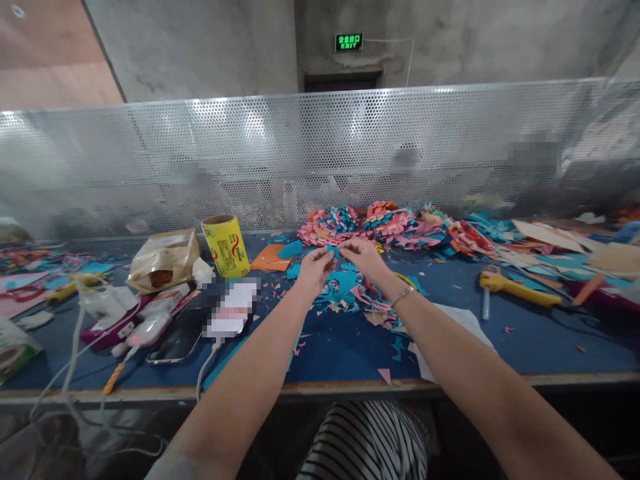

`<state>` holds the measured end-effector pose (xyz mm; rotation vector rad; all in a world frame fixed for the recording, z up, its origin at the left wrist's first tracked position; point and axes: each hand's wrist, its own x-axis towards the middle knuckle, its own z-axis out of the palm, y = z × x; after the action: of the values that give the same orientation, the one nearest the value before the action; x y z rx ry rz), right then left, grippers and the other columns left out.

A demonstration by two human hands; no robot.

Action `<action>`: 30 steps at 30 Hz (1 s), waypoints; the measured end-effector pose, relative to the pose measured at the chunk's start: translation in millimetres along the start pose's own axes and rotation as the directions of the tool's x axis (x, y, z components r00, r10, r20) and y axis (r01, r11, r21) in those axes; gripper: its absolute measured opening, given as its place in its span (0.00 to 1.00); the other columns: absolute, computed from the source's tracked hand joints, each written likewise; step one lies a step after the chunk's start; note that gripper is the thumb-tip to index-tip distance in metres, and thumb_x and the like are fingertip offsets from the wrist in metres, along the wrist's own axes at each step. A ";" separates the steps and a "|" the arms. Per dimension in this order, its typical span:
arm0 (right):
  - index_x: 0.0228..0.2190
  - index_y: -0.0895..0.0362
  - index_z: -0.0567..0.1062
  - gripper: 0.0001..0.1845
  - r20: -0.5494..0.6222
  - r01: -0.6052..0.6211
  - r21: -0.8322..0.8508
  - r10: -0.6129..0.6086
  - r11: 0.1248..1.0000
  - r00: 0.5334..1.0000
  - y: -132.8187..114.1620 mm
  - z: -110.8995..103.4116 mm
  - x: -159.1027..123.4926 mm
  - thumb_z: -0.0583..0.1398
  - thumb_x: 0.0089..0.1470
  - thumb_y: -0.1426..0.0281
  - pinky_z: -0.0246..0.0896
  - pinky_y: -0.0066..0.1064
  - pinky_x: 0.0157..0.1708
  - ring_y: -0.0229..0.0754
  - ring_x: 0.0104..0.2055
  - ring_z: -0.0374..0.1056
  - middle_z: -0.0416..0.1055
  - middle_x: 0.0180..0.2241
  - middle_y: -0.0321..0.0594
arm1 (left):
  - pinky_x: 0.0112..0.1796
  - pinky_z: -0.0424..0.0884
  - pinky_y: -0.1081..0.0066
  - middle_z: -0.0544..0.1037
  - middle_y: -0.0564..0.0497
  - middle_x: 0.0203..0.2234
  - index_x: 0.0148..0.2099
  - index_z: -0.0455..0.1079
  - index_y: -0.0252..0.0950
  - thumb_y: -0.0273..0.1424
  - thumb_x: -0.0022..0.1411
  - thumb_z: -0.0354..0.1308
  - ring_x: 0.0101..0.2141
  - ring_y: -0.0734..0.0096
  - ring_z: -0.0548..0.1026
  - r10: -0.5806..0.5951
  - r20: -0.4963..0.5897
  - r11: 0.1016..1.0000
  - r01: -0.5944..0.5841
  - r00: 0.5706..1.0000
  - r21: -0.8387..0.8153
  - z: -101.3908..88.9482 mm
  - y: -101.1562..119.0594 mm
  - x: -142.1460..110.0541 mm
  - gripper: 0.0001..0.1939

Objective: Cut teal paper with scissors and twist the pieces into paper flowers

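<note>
Fingers of the left hand [319, 265] and right hand [364, 259] are both pinching what looks like a blue paper piece [333, 250] mid-table, with fringed paper bundles [334, 225] lying just beyond.

Left hand [316, 268] and right hand [367, 259] close together, fingers [329, 257] pinched

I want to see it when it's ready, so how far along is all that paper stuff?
Partway, I think. The colourful paper bunches at the back look done. The left hand and right hand are pinching a small blue piece. The loose orange paper may be left to use, but I can't tell how much more is needed.
</note>
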<state>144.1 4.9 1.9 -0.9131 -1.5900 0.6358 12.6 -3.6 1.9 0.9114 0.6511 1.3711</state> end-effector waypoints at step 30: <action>0.26 0.55 0.65 0.05 0.068 0.087 -0.056 -0.083 0.995 0.994 7.7 3.5 0.4 0.56 0.42 0.69 0.60 0.33 0.32 0.38 0.30 0.62 0.64 0.26 0.36 | 0.27 0.65 0.78 0.67 0.58 0.15 0.22 0.64 0.32 0.28 0.37 0.68 0.21 0.82 0.68 -0.006 0.028 1.000 0.006 1.000 0.029 -1.8 -1.5 0.4 0.14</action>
<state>142.4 9.7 -4.8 -0.8706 -1.7047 0.5671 11.9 -2.9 -0.3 0.9490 0.6531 1.3446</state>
